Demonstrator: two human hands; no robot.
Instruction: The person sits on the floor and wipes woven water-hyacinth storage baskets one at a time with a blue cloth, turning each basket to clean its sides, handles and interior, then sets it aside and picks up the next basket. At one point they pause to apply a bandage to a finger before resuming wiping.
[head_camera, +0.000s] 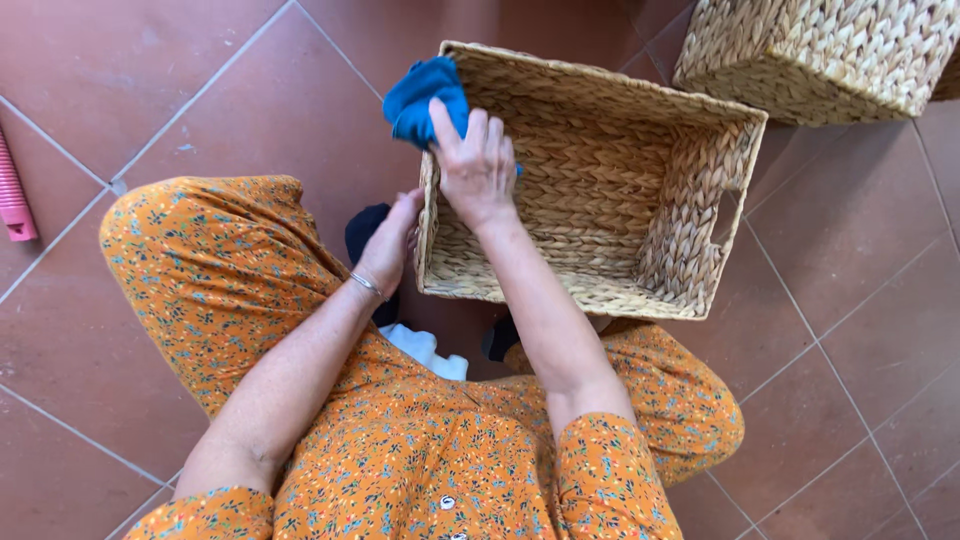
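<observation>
In the head view, a person in an orange flowered dress (400, 440) sits on a floor of reddish-brown tiles (200, 80), seen from above. The right hand (475, 165) reaches over the near left corner of a rectangular woven basket (620, 210) and holds a blue cloth (425, 95), the fingers closed on it. The cloth is pressed against the upper left rim of the basket, partly hanging outside. The left hand (390, 245) lies against the outer left wall of the basket, fingers bent along the wall; it holds the basket in place.

A second woven basket (820, 55) stands near, at the upper right. A pink ribbed object (14, 200) lies at the left edge.
</observation>
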